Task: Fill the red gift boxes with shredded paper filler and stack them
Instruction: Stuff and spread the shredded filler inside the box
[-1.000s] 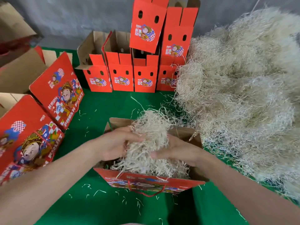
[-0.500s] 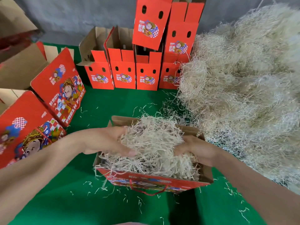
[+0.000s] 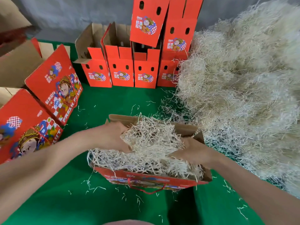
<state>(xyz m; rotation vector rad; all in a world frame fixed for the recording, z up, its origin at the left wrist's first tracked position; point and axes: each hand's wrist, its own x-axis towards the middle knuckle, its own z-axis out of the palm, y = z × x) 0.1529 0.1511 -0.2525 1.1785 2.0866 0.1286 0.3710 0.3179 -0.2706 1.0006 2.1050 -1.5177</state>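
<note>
Packing filler into the open red gift box [image 3: 146, 180]. It sits upright on the green surface [image 3: 113, 101] right in front of me, mid-frame. A red cord handle [image 3: 147, 191] hangs off its near wall. The box is full to the rim, with shreds spilling over the near-left corner.

Left hand [image 3: 110, 137]: over the box's left half, fingers curled into the clump of shredded paper [image 3: 151, 140], gripping it.

Right hand [image 3: 193, 151]: against the clump's right side, inside the box by the right wall. The fingers are buried in shreds, so I can't tell if they grip or lie flat.

The clump sits between both hands, on top of the filler already in the box.

A big heap of filler [image 3: 243, 95] takes up the right side of the surface, its edge just beside the box's right wall. Loose strands [image 3: 90, 187] are scattered on the surface around the box.

Back: a row of four upright red boxes [image 3: 121, 70], side by side with flaps open. The rightmost touches the heap. Two stacked boxes [image 3: 147, 21] sit on the right-hand pair, the left one tilted.

Left: two large red boxes [image 3: 55, 85] lie tilted with the printed face up, one behind the other, well apart from the box I'm filling.
</note>
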